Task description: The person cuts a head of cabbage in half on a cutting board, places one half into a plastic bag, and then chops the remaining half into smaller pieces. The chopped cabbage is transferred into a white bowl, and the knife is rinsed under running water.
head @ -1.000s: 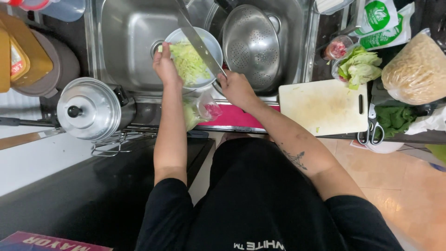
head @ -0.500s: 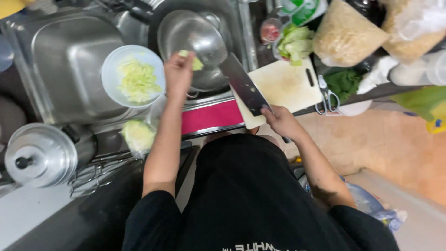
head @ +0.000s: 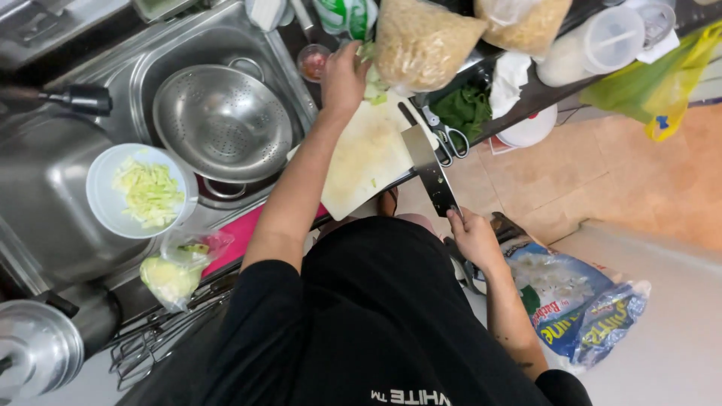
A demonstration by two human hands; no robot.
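1. Our left hand (head: 342,79) is stretched out over the far corner of the white cutting board (head: 368,154), fingers curled over a pile of pale green cabbage pieces (head: 372,83) that sits at the board's far edge, tucked just under a bulging bag of beige grain (head: 421,41).
2. Our right hand (head: 472,239) is shut round the handle of a broad cleaver (head: 429,169), held low near the body — the blade lies over the board's right edge, pointing away from us.
3. To do this well, we judge the cleaver should stay flat and still while the left hand gathers the cabbage, with fingers kept away from the blade's side of the board.
4. The grain bag overhangs the cabbage and crowds the reach; scissors (head: 450,143) and dark leafy greens (head: 465,109) lie just beside the blade's tip.
5. In the sink (head: 45,188), left of the board, stand a steel colander (head: 222,124) and a white bowl of shredded cabbage (head: 143,192) — a small plastic bag of cabbage (head: 177,274) rests at the sink's near rim.
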